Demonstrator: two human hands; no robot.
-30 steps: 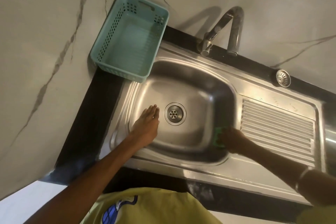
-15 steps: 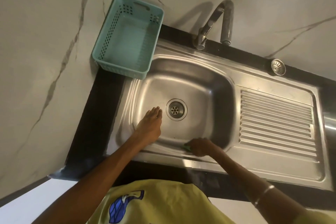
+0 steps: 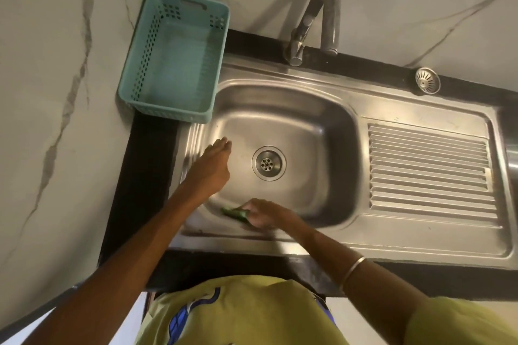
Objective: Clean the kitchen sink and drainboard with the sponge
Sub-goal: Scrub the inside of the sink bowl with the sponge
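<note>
The steel sink basin (image 3: 314, 131) lies below me, its round drain (image 3: 268, 163) in the middle. The ribbed drainboard (image 3: 429, 173) joins it on the right. My right hand (image 3: 266, 214) presses a green sponge (image 3: 235, 213) against the near left wall of the basin, fingers closed over it; only the sponge's left end shows. My left hand (image 3: 210, 169) rests flat on the basin's left slope, fingers together and holding nothing.
A teal plastic basket (image 3: 131, 92) stands on the black counter at the sink's back left corner. The curved tap (image 3: 316, 19) rises behind the basin. A loose drain strainer (image 3: 427, 80) lies on the back counter strip, right. Marble wall closes the left and back.
My right hand has swept the sponge from the basin's right wall along the near wall to its near left corner. My left hand has stayed on the left slope.
</note>
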